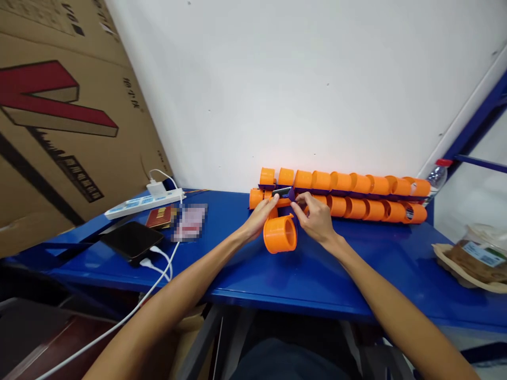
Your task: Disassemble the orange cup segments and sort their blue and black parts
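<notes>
My left hand [258, 219] is closed, its thumb against a small black ridged piece [281, 192]. From the right, my right hand [318, 217] pinches near a dark purple end piece [292, 194] attached to that black piece. An orange cylindrical cup [277, 236] lies on its side just below and between the hands, its open end turned right. Whether the left fingers touch this cup cannot be made out. Behind the hands run two rows of similar orange cups [360, 183] on dark purple strips; my hands cover part of the front row.
Everything rests on a blue table [245, 274] against a white wall. At left are a power strip [144, 203], a black phone-like device [132, 240], a red booklet [160, 217], white cables and a big cardboard box [79, 158]. A bottle [439, 175] and a food container [477, 253] stand right.
</notes>
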`<state>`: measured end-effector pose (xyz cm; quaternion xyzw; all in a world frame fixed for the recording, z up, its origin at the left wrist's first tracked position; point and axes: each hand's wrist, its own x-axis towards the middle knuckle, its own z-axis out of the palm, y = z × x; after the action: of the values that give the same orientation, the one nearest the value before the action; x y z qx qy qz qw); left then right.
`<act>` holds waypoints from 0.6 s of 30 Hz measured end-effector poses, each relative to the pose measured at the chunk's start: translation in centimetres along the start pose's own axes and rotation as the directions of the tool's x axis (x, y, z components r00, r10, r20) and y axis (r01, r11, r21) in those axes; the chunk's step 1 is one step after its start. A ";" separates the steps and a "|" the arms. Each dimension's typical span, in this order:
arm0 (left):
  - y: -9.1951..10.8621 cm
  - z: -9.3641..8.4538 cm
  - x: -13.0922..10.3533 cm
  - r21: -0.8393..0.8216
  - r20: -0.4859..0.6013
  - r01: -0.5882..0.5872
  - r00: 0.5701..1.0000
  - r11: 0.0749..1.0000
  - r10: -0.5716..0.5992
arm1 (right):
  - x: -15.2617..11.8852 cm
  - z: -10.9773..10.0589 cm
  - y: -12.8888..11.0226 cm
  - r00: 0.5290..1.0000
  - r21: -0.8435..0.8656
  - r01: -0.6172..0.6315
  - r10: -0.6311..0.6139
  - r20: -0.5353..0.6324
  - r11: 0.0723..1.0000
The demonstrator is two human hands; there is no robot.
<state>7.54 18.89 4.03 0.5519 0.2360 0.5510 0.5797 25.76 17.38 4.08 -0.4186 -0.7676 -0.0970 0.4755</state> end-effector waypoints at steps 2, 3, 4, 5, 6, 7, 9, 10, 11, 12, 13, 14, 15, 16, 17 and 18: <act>-0.4 -0.2 0.1 0.035 0.002 0.016 1.000 0.999 -0.016 | -0.1 -0.1 0.3 0.999 -0.109 0.037 -0.036 0.019 0.993; -0.5 -0.3 0.1 0.043 0.006 0.019 1.000 0.999 -0.019 | -0.1 -0.2 0.4 0.997 -0.166 0.068 -0.063 0.035 0.984; -0.6 -0.4 0.2 0.052 0.012 0.020 1.000 0.998 -0.021 | -0.1 -0.2 0.5 0.994 -0.219 0.103 -0.094 0.051 0.970; -0.7 -0.4 0.2 0.068 0.019 0.018 1.000 0.998 -0.019 | -0.2 -0.3 0.6 0.990 -0.265 0.137 -0.124 0.066 0.954; -0.8 -0.4 0.1 0.090 0.025 0.011 1.000 0.996 -0.013 | -0.2 -0.3 0.8 0.985 -0.302 0.170 -0.153 0.080 0.938; -0.8 -0.4 0.1 0.118 0.030 0.002 1.000 0.993 -0.005 | -0.2 -0.3 0.9 0.979 -0.333 0.200 -0.180 0.092 0.921; -0.9 -0.4 0.0 0.182 0.038 -0.019 0.999 0.983 0.013 | -0.3 -0.2 1.2 0.967 -0.376 0.255 -0.227 0.120 0.891; -1.0 -0.4 0.0 0.214 0.039 -0.029 0.999 0.977 0.021 | -0.3 -0.2 1.3 0.960 -0.390 0.278 -0.245 0.134 0.878; -1.1 -0.3 0.0 0.242 0.041 -0.038 0.999 0.969 0.029 | -0.4 -0.1 1.4 0.955 -0.399 0.295 -0.257 0.148 0.868; -1.1 -0.3 0.0 0.267 0.044 -0.047 0.998 0.963 0.037 | -0.4 -0.1 1.5 0.952 -0.405 0.305 -0.261 0.160 0.862; -1.2 -0.2 0.0 0.289 0.049 -0.060 0.998 0.955 0.047 | -0.4 -0.1 1.5 0.951 -0.407 0.306 -0.258 0.171 0.861; -1.3 -0.2 0.0 0.314 0.054 -0.075 0.997 0.947 0.061 | -0.5 0.0 1.5 0.952 -0.408 0.301 -0.247 0.180 0.862; -1.3 -0.1 0.0 0.343 0.054 -0.095 0.995 0.935 0.081 | -0.5 0.1 1.5 0.954 -0.409 0.290 -0.231 0.189 0.865; -1.4 0.0 -0.1 0.380 0.050 -0.118 0.993 0.917 0.107 | -0.5 0.1 1.4 0.957 -0.408 0.279 -0.215 0.197 0.869; -1.4 0.0 -0.1 0.427 0.042 -0.142 0.990 0.893 0.137 | -0.6 0.2 1.4 0.958 -0.404 0.270 -0.200 0.206 0.874; -1.4 0.0 -0.2 0.481 0.034 -0.162 0.985 0.862 0.167 | -0.7 0.2 1.4 0.959 -0.399 0.261 -0.188 0.214 0.879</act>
<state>8.02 19.00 2.73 0.6943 0.3204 0.5248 0.3740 26.75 18.01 3.09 -0.4264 -0.8091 -0.2798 0.2920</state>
